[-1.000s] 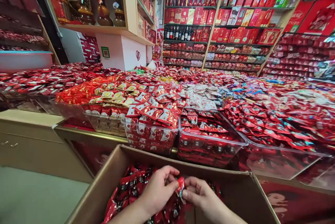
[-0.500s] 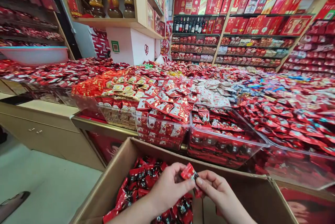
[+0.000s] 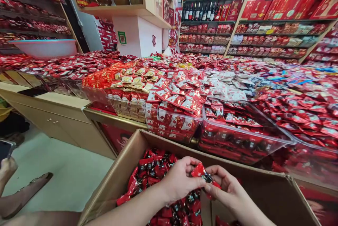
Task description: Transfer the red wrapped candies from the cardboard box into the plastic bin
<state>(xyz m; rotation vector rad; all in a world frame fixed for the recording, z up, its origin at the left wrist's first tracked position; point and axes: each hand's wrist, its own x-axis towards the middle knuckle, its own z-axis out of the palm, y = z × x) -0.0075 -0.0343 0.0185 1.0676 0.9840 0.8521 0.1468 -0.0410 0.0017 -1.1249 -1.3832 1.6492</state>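
Note:
Between my two hands is a small red and black wrapped candy, pinched from both sides. My left hand is closed on its left part, thumb and fingertips together. My right hand grips the right end between thumb and forefinger, with the other fingers curled behind. Both hands are above an open cardboard box. Inside the box lies a heap of similar red and black candies, partly hidden under my left forearm. Part of the box's brown bottom shows below my right hand.
Clear plastic bins full of wrapped sweets stand along the counter behind the box. A pale basin sits at the far left. At the left edge, another person's hand holds a phone. Stocked shelves line the back.
The view has shifted left and slightly down, so most things appear further right. Another person's hand, phone and foot show more at the left. Both my hands still hold the candy.

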